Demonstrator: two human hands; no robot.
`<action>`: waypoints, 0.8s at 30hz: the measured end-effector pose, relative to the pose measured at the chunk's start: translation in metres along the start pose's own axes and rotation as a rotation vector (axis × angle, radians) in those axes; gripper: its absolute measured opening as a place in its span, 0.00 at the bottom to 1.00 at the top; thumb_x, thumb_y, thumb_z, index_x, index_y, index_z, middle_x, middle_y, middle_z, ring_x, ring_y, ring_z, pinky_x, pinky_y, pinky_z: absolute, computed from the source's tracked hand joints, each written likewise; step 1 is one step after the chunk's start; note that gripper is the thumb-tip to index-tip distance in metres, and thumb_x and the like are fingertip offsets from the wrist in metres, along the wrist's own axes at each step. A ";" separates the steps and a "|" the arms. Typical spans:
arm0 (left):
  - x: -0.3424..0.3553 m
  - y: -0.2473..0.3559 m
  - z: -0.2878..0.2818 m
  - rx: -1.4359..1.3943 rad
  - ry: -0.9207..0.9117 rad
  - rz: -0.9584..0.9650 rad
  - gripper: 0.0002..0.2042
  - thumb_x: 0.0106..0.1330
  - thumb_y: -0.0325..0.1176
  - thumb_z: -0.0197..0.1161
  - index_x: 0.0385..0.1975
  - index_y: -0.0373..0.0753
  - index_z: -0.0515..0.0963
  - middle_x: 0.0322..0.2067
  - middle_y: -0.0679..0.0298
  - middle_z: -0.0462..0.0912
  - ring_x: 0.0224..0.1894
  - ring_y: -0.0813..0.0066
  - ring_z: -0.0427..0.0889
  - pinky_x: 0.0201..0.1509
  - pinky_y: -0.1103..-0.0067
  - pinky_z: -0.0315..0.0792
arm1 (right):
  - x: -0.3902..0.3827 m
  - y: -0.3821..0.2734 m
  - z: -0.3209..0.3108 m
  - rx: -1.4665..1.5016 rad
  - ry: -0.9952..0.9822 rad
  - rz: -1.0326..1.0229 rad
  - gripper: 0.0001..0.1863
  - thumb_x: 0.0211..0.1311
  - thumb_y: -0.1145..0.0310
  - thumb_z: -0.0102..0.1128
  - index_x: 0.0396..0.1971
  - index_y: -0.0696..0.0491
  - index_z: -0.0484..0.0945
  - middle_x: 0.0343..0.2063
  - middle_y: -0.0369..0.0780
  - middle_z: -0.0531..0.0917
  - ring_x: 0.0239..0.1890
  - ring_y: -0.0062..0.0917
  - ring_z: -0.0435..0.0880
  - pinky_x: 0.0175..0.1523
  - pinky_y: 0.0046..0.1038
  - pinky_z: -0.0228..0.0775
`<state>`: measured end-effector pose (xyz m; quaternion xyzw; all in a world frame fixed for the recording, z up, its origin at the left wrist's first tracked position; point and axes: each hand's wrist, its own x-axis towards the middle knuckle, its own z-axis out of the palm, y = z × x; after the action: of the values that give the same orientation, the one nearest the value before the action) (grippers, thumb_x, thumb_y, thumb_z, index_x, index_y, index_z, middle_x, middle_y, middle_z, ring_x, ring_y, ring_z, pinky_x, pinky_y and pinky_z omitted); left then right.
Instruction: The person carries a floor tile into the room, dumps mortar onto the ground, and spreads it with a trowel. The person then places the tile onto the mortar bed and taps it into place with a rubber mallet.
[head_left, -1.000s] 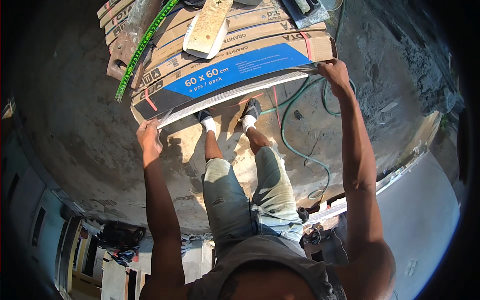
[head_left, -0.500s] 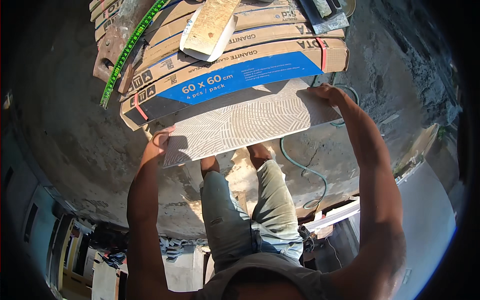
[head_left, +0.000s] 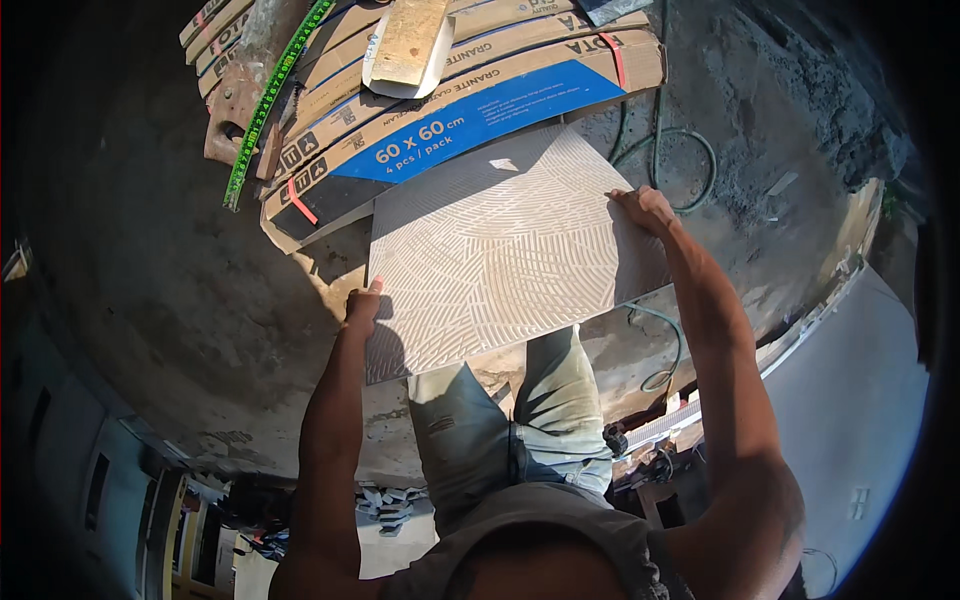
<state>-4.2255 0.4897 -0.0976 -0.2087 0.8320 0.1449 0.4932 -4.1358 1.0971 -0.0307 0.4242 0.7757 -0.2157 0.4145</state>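
Between my two hands I hold a large square floor tile (head_left: 490, 250), its ridged, combed-looking grey face turned up toward me. My left hand (head_left: 364, 302) grips its left edge, thumb on top and fingers underneath. At the opposite edge my right hand (head_left: 646, 210) is closed on the tile in the same way. A small pale chip or patch (head_left: 503, 164) shows on the tile's far part. The far edge lies against the front of a flat cardboard tile box (head_left: 470, 118) with a blue panel. My fingers under the tile are hidden.
Several more tile boxes stand behind the front one. On them lie a wooden block on a white piece (head_left: 410, 45), a green tape measure (head_left: 262, 105) and a handsaw with a wooden handle (head_left: 232, 118). A green hose (head_left: 712, 165) curls on the concrete floor (head_left: 180, 300) at right.
The tile has come nearer to me and tilted flatter, so much more of its ridged face shows. Both hands have stayed on its edges, the left moving right and slightly down in view.
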 end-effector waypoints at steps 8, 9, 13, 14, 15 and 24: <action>-0.102 0.023 -0.098 0.038 -0.049 0.195 0.33 0.60 0.58 0.65 0.46 0.27 0.77 0.46 0.45 0.82 0.49 0.57 0.82 0.46 0.65 0.74 | -0.283 0.075 0.073 0.197 0.080 0.344 0.45 0.58 0.32 0.53 0.39 0.71 0.79 0.40 0.64 0.81 0.48 0.52 0.82 0.51 0.41 0.72; -0.100 0.038 -0.104 0.059 -0.061 0.253 0.33 0.60 0.58 0.65 0.46 0.27 0.77 0.46 0.45 0.82 0.49 0.57 0.82 0.46 0.65 0.74 | -0.308 0.098 0.113 0.198 0.155 0.355 0.46 0.57 0.31 0.54 0.35 0.71 0.80 0.37 0.64 0.81 0.45 0.52 0.83 0.48 0.41 0.73; -0.108 0.046 -0.145 0.324 -0.073 0.459 0.34 0.62 0.57 0.63 0.49 0.24 0.75 0.47 0.41 0.81 0.52 0.53 0.80 0.51 0.66 0.74 | -0.419 0.092 0.244 0.426 0.209 0.479 0.45 0.59 0.32 0.52 0.28 0.72 0.80 0.28 0.64 0.80 0.38 0.52 0.84 0.43 0.44 0.71; -0.108 0.056 -0.154 0.433 -0.105 0.474 0.34 0.63 0.56 0.63 0.50 0.24 0.74 0.48 0.40 0.80 0.54 0.52 0.80 0.52 0.66 0.73 | -0.445 0.080 0.277 0.501 0.211 0.515 0.46 0.59 0.32 0.52 0.27 0.72 0.79 0.27 0.63 0.80 0.36 0.53 0.83 0.42 0.45 0.71; -0.113 0.072 -0.158 0.547 -0.138 0.495 0.34 0.63 0.55 0.62 0.51 0.24 0.74 0.50 0.39 0.79 0.55 0.51 0.79 0.54 0.66 0.73 | -0.471 0.064 0.306 0.580 0.218 0.558 0.46 0.59 0.32 0.52 0.26 0.72 0.79 0.25 0.63 0.80 0.35 0.53 0.83 0.41 0.45 0.70; -0.144 0.120 -0.140 1.362 -0.067 0.994 0.28 0.62 0.49 0.66 0.38 0.20 0.79 0.40 0.37 0.82 0.46 0.49 0.84 0.46 0.64 0.75 | -0.611 -0.183 0.581 1.266 0.110 1.084 0.46 0.59 0.32 0.51 0.43 0.70 0.78 0.45 0.62 0.80 0.51 0.51 0.80 0.57 0.42 0.71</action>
<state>-4.3288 0.5609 0.0998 0.5291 0.7176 -0.1821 0.4146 -3.8406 0.3053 0.1440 0.9014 0.2156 -0.3603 0.1056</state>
